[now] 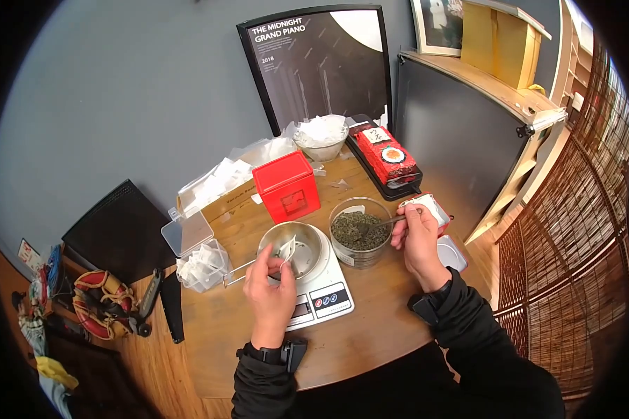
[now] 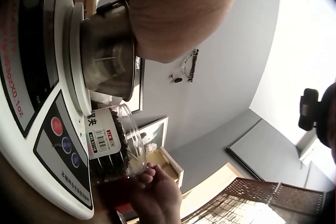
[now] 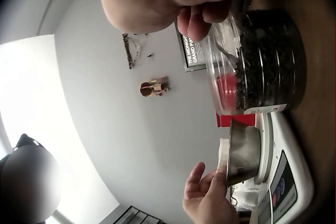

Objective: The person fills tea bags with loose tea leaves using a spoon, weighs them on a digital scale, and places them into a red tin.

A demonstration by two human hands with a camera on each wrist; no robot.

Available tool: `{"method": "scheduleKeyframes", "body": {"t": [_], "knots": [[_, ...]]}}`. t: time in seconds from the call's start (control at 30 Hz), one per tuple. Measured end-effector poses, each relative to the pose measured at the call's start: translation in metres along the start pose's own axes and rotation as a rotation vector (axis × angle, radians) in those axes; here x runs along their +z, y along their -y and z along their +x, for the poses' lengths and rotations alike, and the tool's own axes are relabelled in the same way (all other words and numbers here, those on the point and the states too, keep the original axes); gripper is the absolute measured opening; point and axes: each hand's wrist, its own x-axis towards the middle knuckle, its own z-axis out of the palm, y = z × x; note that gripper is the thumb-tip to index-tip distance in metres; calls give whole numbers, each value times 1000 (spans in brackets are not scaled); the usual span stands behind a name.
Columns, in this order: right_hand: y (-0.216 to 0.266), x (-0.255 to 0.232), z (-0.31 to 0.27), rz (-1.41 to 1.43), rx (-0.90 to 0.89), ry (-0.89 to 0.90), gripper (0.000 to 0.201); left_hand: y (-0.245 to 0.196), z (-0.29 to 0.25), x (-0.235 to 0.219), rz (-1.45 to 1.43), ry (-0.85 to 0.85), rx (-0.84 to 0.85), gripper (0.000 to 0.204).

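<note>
In the head view, my left hand (image 1: 270,302) pinches a small white tea bag (image 1: 288,249) over a metal pot (image 1: 309,257). The pot has a long thin handle and stands on a white kitchen scale (image 1: 337,274). My right hand (image 1: 421,246) grips a metal spoon (image 1: 390,222), whose bowl end is in the dark loose tea leaves (image 1: 353,228). Those leaves partly fill a clear round jar (image 1: 362,261) just right of the scale. The right wrist view shows the tea bag (image 3: 223,153) upright at the pot's rim, between left thumb and fingers.
Behind the scale stands a red tin (image 1: 286,190). At left, a clear plastic box (image 1: 204,283) holds white bags; a carton (image 1: 223,204) and a glass bowl (image 1: 321,152) hold more. A red package (image 1: 388,150) lies on a black tray. A round lid (image 1: 453,255) sits by my right wrist.
</note>
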Motion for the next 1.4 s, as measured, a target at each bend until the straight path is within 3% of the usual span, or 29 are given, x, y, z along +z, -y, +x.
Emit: {"method": "scheduleKeyframes", "body": {"t": [0.3, 0.63, 0.93, 1.4], "knots": [[5, -1, -2, 237, 43, -85, 22, 1, 0, 1, 2, -4, 14, 42], [3, 2, -5, 288, 36, -57, 23, 2, -1, 2, 5, -3, 3, 42], [12, 18, -24, 376, 41, 59, 22, 4, -2, 3, 8, -20, 30, 42], [-2, 58, -49, 251, 33, 211, 24, 2, -1, 3, 36, -36, 70, 43]]}}
